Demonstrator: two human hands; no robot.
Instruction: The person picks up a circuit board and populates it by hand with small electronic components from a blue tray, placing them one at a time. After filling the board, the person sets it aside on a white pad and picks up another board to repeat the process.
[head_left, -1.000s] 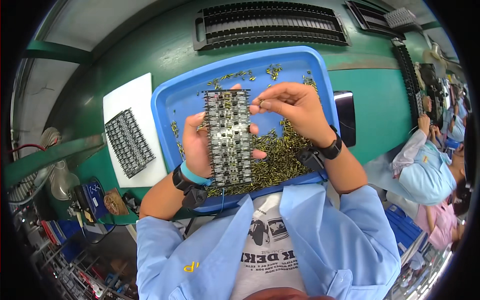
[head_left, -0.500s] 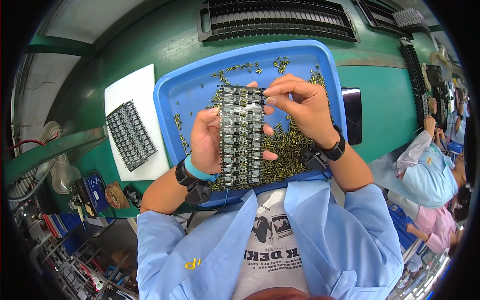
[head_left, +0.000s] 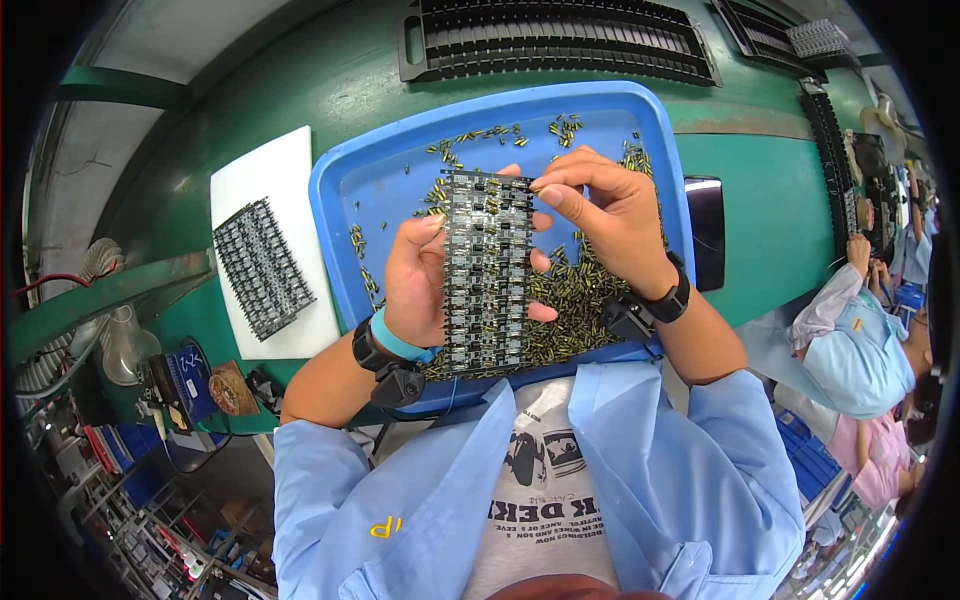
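Observation:
My left hand (head_left: 411, 285) holds a long panel of circuit boards (head_left: 487, 275) upright over a blue plastic tub (head_left: 325, 210). The thumb presses its left edge, and fingertips show past its right edge. My right hand (head_left: 622, 225) is at the panel's upper right corner, thumb and forefinger pinched together. Whatever small thing is between those fingertips is too small to make out. Beneath the hands, the tub holds a heap of small cylindrical parts (head_left: 590, 300), dark with yellow-gold, that look like capacitors. Rows of small components cover the panel's face.
On the left, a second circuit board panel (head_left: 262, 270) lies on a white foam sheet (head_left: 285, 170). Black slotted racks (head_left: 560, 45) stand at the back of the green table (head_left: 755, 230). A dark flat device (head_left: 705, 230) lies right of the tub. Co-workers (head_left: 860, 350) sit farther right.
The panel has shifted very slightly to the right in my left hand. My right thumb and forefinger have moved a little at its upper right corner.

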